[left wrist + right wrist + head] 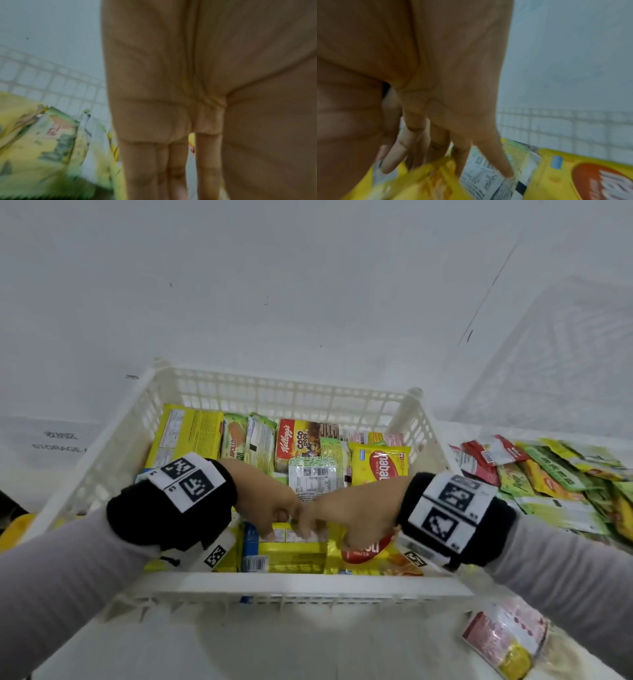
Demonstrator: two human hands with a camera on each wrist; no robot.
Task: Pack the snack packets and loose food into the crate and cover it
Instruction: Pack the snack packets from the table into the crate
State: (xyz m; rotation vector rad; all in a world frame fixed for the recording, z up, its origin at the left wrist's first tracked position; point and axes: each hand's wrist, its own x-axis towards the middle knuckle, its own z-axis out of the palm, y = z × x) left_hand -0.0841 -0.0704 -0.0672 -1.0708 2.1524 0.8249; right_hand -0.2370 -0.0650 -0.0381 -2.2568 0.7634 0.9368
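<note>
Reaching into the crate [102, 453], left hand [265, 501] and right hand [356, 508] touch packets [294, 542].

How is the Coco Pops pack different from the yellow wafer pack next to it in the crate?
The Coco Pops pack is red and brown with Kellogg's written on it; the yellow wafer pack is yellow with a red oval label. The Coco Pops pack stands nearer the crate's far wall, partly hidden by a green packet; the wafer pack sits further right, its front mostly showing. Both stand on edge inside the crate, touched by neither hand.
</note>
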